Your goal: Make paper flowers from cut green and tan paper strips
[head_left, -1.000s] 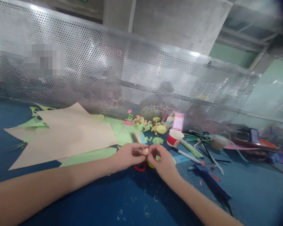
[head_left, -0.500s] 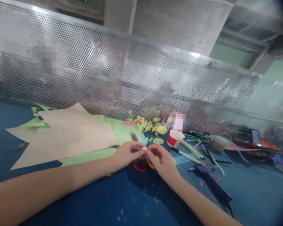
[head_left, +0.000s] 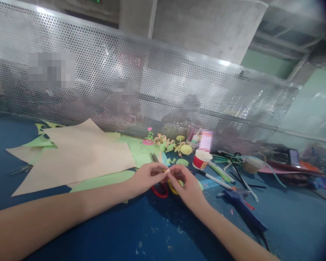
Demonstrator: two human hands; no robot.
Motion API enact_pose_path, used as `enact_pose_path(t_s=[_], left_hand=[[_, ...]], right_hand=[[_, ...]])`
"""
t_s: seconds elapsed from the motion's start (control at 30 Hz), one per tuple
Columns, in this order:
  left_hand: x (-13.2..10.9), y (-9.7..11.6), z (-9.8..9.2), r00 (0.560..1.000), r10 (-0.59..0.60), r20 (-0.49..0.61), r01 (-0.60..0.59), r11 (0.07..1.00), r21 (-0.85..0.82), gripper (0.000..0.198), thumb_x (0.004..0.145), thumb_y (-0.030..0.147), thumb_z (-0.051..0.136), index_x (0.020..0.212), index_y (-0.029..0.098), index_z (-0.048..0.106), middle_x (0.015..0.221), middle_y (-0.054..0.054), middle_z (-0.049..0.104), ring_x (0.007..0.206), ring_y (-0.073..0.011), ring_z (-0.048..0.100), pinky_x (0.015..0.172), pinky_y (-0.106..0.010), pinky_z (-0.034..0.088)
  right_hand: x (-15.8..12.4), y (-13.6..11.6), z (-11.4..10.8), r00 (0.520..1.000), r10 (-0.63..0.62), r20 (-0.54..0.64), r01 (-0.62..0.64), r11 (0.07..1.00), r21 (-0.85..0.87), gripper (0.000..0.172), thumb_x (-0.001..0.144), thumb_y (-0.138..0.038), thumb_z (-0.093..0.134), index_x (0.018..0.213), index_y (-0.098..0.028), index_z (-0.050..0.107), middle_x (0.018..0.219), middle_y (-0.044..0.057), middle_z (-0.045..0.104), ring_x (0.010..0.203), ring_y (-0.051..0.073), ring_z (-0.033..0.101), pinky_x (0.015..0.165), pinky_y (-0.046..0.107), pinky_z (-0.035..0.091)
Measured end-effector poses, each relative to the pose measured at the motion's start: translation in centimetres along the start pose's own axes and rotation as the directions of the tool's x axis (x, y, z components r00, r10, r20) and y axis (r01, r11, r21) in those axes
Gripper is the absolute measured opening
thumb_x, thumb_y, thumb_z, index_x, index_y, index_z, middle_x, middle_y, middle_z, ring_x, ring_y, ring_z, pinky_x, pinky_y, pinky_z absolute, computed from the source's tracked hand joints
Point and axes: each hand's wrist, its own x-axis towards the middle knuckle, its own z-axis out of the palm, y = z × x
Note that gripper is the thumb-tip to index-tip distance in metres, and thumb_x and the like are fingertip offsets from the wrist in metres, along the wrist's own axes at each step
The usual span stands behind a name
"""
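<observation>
My left hand (head_left: pixel 149 178) and my right hand (head_left: pixel 187 183) meet fingertip to fingertip above the table. Between their pinched fingers is a small pale peach piece (head_left: pixel 167 171), perhaps paper, mostly covered by the fingertips. Both hands are closed on it. Just beneath them lies a pair of scissors (head_left: pixel 161 195) with red and yellow handles, its dark blades pointing away from me. Green paper (head_left: pixel 108 180) and a large pale peach sheet (head_left: pixel 89 154) lie by my left forearm.
A red and white paper cup (head_left: pixel 201 160) stands beyond my right hand, near cut paper leaves and flowers (head_left: pixel 165 143). Pens (head_left: pixel 216 180), pipe cleaners and a blue glue gun (head_left: pixel 243 210) with a cord lie at the right. A perforated metal screen (head_left: pixel 125 72) borders the table's far side.
My fingers have shifted slightly around the small peach piece, which now shows less. The right hand's fingertips sit a little closer to the left. Everything on the table stays put.
</observation>
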Motion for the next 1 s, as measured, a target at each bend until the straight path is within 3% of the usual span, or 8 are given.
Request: enact_pose_path(t_s=[0.27, 0.57, 0.87, 1.0], left_hand=[[0.03, -0.12, -0.13, 0.999, 0.033, -0.006, -0.032, 0.994, 0.106, 0.024, 0.073, 0.027, 0.062, 0.093, 0.014, 0.058, 0.088, -0.005, 0.063, 0.081, -0.0146, 0.058, 0.079, -0.029, 0.044], [0.11, -0.06, -0.04, 0.999, 0.031, -0.010, -0.030, 0.994, 0.109, 0.026, 0.077, 0.035, 0.055, 0.093, 0.015, 0.058, 0.081, -0.004, 0.061, 0.071, -0.0136, 0.057, 0.070, -0.028, 0.047], [0.24, 0.14, -0.05, 0.996, -0.059, -0.067, 0.059, 0.998, -0.008, 0.014, 0.078, 0.024, 0.049, 0.080, 0.015, 0.059, 0.077, -0.003, 0.062, 0.072, -0.0133, 0.057, 0.072, -0.027, 0.046], [0.25, 0.21, 0.06, 0.995, -0.055, -0.086, 0.050, 0.997, -0.059, 0.012, 0.078, 0.022, 0.048, 0.081, 0.015, 0.057, 0.075, -0.002, 0.061, 0.070, -0.0124, 0.056, 0.070, -0.026, 0.045]], right_hand=[[-0.04, 0.09, 0.06, 0.999, 0.033, -0.002, -0.033, 0.999, 0.008, 0.009, 0.082, -0.029, 0.051, 0.086, -0.021, 0.050, 0.082, 0.001, 0.060, 0.074, 0.014, 0.059, 0.067, 0.025, 0.048], [-0.17, 0.13, -0.12, 0.997, 0.068, -0.021, -0.068, 0.998, -0.016, 0.014, 0.083, -0.030, 0.046, 0.089, -0.020, 0.053, 0.081, 0.003, 0.060, 0.072, 0.016, 0.059, 0.064, 0.026, 0.048], [-0.29, 0.22, -0.12, 0.998, 0.066, -0.016, -0.066, 0.998, 0.014, 0.006, 0.080, -0.024, 0.047, 0.085, -0.021, 0.045, 0.073, -0.002, 0.052, 0.059, 0.012, 0.052, 0.051, 0.021, 0.042], [-0.17, 0.41, -0.10, 0.999, 0.036, -0.038, -0.037, 0.998, -0.041, 0.005, 0.080, -0.024, 0.047, 0.084, -0.021, 0.047, 0.074, -0.001, 0.052, 0.061, 0.012, 0.051, 0.056, 0.023, 0.043]])
